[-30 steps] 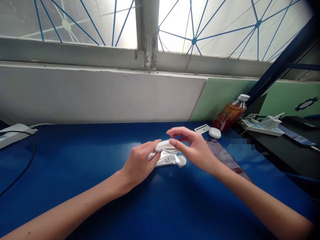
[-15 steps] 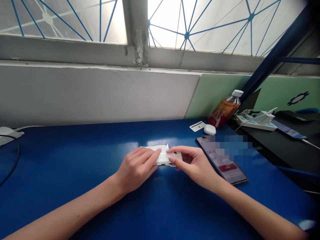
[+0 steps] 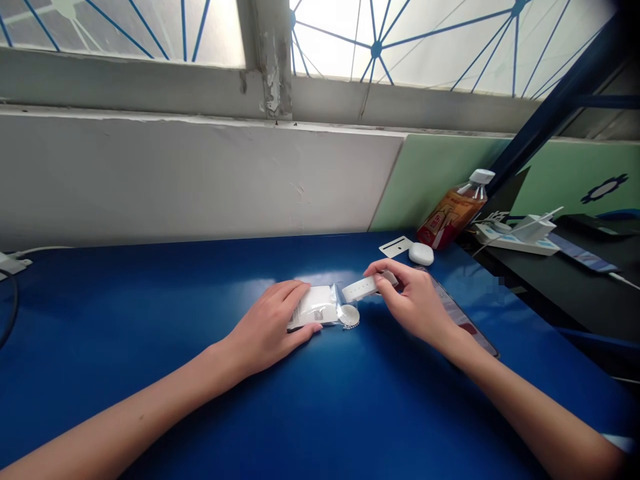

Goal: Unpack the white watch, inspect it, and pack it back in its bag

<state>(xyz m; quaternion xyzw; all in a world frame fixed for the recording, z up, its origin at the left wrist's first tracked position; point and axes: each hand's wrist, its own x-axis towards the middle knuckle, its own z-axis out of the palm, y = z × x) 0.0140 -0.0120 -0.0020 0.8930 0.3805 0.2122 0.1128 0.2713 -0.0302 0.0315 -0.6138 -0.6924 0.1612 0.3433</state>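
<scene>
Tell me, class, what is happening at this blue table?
A person sits at a glossy blue table. Their left hand presses flat on a small clear plastic packet. Their right hand pinches a short white perforated strap beside it. A small white round disc lies at the packet's edge.

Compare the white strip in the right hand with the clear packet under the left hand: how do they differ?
The white strip is opaque, narrow and long; the clear packet is see-through, wider and squarish. The white strip is pinched in the right hand and lifted off the blue table; the clear packet lies flat there, pressed under the left hand. Both are small, flat and pale.
</scene>
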